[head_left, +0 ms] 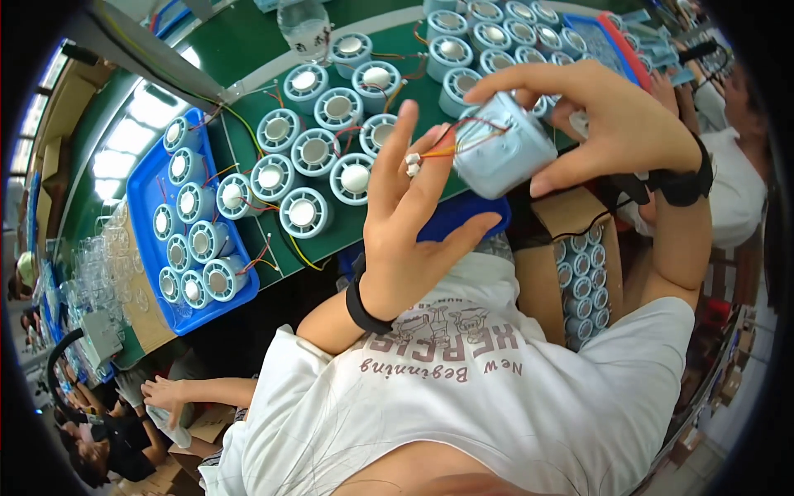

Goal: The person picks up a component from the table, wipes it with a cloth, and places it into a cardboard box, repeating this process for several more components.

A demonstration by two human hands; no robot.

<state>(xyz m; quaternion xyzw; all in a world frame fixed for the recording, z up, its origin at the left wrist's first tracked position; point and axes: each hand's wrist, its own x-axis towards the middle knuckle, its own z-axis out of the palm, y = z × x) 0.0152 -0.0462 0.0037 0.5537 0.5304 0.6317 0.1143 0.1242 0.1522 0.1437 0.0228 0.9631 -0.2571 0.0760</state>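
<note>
My right hand [624,116] grips a light-blue cylindrical motor housing [506,149], tilted in the air above the table's front edge. Thumb and fingers clasp it from the right side. Red and yellow wires run from its end to small white connectors [413,164], which lie against the fingers of my left hand [413,219]. The left fingers are spread and stretched upward, with the thumb out to the right, just left of the housing. Several similar round units [303,212] with white or grey centres stand on the green table [240,62] beyond my left hand.
At the left, a blue tray [178,318] holds several units. More stand at the back, near a red-edged blue bin [624,50]. A clear plastic container [304,33] is at the far edge. An open carton [539,285] of units sits below right. Other people are on both sides.
</note>
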